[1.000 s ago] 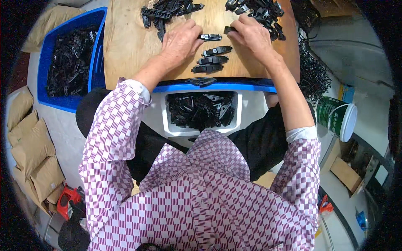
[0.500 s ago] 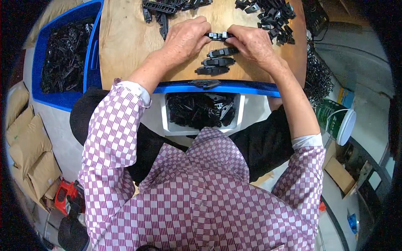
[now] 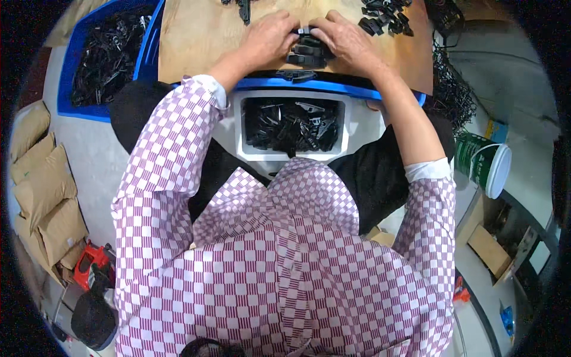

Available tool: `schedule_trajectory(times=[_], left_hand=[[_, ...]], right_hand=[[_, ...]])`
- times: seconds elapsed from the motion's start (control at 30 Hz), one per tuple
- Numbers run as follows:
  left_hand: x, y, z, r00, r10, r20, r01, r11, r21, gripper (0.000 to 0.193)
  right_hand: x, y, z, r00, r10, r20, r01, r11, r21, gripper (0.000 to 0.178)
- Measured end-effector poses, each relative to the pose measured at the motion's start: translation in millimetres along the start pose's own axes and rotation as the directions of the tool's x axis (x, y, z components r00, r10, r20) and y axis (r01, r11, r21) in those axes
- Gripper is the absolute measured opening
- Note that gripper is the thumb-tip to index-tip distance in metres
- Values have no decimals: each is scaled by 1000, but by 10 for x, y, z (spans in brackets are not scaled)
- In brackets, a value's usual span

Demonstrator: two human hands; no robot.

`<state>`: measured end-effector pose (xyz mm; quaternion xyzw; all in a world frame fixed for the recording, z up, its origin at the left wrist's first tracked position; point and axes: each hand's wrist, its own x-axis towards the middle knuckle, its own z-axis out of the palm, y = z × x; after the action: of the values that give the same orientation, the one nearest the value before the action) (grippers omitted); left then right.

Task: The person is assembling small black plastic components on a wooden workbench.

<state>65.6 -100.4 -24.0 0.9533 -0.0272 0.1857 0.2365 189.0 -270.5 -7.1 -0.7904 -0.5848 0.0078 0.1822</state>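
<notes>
While both hands meet near the far part of the wooden board [image 3: 202, 50], a small black plastic part [image 3: 304, 31] with a pale spot on it sits between their fingertips. Its left end is pinched by the thumb and fingers of the left hand [image 3: 269, 40], whose other fingers curl inward. Its right end is pinched by the right hand [image 3: 346, 40], with the fingers bent and drawn together; exactly where each fingertip presses is too small to tell. So the part lies directly between the two hands, just past the tips of each, and bridges the gap.

Just below it, on the person's side, a short row of similar black parts [image 3: 307, 60] lies crosswise, one beside the next, close to both thumbs. Nearer still, a single black piece [image 3: 296, 75] rests at the blue edge [image 3: 357, 89] along the front of the board.

Beyond the right hand and well apart from it, a loose pile of black parts [image 3: 386, 18] is spread on the board; a few more black pieces [image 3: 244, 11] lie past the left hand. Under the front edge stands a white box [image 3: 291, 157] holding many black pieces, and to the left a blue bin [image 3: 86, 112] holds more.
</notes>
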Motion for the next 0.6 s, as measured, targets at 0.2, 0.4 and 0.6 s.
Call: schedule_trajectory(times=[0.2, 0.4, 0.6], left_hand=[[-614, 357, -79, 970, -104, 219, 103, 995, 13, 21], [-1053, 657, -338, 811, 65, 582, -1, 994, -110, 19], [-416, -178, -534, 957, -194, 216, 220, 970, -102, 26]], right_hand=[[-476, -394, 151, 997, -42, 70, 34, 992, 122, 26], [-898, -583, -155, 837, -165, 521, 51, 973, 226, 29], [-758, -123, -558, 978, 128, 166, -134, 991, 22, 30]])
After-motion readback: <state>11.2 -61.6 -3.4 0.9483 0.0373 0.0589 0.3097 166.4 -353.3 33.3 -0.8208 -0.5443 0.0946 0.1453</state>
